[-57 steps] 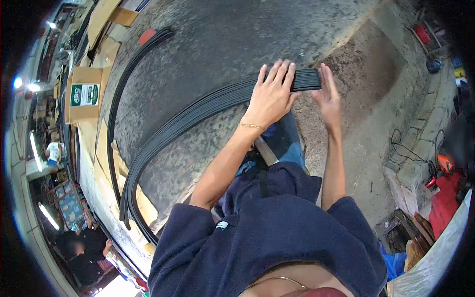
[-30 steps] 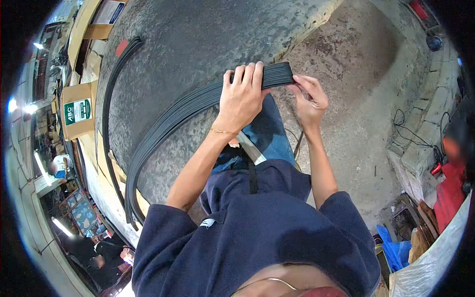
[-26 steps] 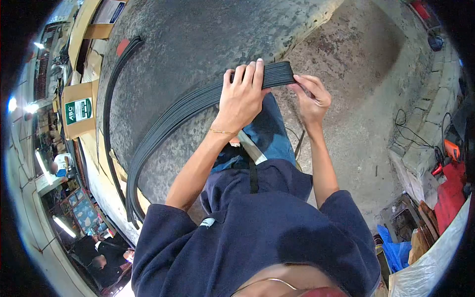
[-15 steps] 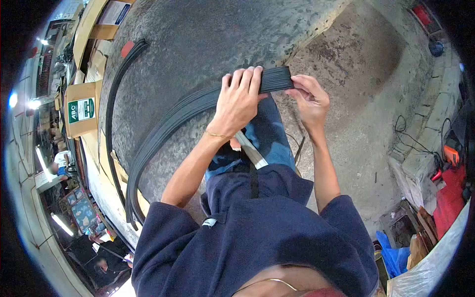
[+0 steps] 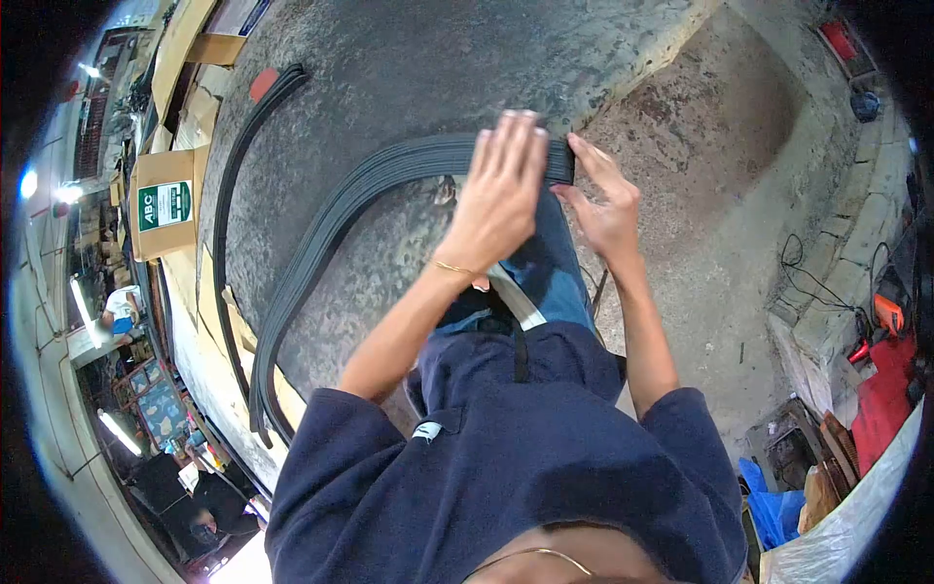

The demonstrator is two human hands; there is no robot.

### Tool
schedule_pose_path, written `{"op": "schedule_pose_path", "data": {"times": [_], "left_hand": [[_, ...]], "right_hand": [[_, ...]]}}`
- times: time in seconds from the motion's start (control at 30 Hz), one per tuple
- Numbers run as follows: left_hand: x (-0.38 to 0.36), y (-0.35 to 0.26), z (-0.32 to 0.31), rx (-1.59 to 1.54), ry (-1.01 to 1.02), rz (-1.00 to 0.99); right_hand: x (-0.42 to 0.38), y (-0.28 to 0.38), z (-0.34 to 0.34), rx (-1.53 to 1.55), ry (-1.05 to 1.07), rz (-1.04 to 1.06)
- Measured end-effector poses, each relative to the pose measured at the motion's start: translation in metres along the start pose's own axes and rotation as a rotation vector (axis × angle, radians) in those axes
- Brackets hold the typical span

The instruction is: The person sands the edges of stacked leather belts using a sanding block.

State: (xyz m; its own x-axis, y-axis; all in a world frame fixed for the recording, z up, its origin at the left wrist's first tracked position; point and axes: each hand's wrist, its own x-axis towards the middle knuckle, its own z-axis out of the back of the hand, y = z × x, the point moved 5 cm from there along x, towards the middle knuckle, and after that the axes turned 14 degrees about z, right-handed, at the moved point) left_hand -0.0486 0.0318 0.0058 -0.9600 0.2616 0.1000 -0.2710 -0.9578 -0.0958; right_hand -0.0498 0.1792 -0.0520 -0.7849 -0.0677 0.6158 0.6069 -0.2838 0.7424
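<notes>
A thick bundle of long black strips [image 5: 389, 161] curves from the lower left up to my hands, its cut end lying over my right-side trouser leg. My left hand [image 5: 501, 190] rests flat on top of the bundle near that end, its fingers stretched out and slightly blurred. At the very end, my right hand [image 5: 605, 200] has its thumb and fingers spread on either side of the strip ends, touching the corners. A pale flat bar [image 5: 519, 300] shows between my legs under my left wrist.
Another black strip bundle [image 5: 226, 204] curves at the left, by a red piece [image 5: 263, 85]. A cardboard box [image 5: 167, 204] stands beyond it. Cables [image 5: 817, 277], an orange tool [image 5: 887, 313] and red cloth [image 5: 885, 389] lie right. Two people are at far left.
My left hand has slid right along the bundle and its fingers have straightened from their grip. My right hand's thumb and fingers have spread apart around the end.
</notes>
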Motion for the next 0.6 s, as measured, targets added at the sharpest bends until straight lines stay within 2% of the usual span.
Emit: {"op": "schedule_pose_path", "data": {"times": [0.07, 0.17, 0.23, 0.27, 0.33, 0.37, 0.5, 0.6], "left_hand": [[-0.008, -0.011, -0.014, -0.066, -0.047, -0.089], [-0.007, -0.007, -0.016, -0.147, -0.103, -0.064], [-0.007, -0.002, -0.02, -0.19, -0.104, -0.045], [-0.006, 0.0, -0.023, -0.186, -0.112, -0.049], [-0.007, 0.0, -0.024, -0.179, -0.152, -0.072], [-0.008, 0.0, -0.025, -0.188, -0.165, -0.066], [-0.008, -0.004, -0.015, -0.202, -0.174, -0.034], [-0.008, 0.0, -0.021, -0.174, -0.175, -0.058]], "right_hand": [[-0.003, 0.001, 0.003, -0.022, 0.029, 0.019], [0.002, 0.002, 0.006, -0.033, 0.049, -0.017], [0.0, -0.003, 0.003, 0.092, 0.091, -0.158], [-0.002, -0.009, 0.001, 0.091, 0.087, -0.149], [-0.008, -0.019, -0.007, 0.676, -0.105, -0.345], [-0.015, -0.024, -0.007, 0.738, -0.107, -0.47], [-0.02, -0.033, -0.01, 0.71, -0.097, -0.509], [-0.021, -0.036, -0.012, 0.708, -0.089, -0.459]]}}
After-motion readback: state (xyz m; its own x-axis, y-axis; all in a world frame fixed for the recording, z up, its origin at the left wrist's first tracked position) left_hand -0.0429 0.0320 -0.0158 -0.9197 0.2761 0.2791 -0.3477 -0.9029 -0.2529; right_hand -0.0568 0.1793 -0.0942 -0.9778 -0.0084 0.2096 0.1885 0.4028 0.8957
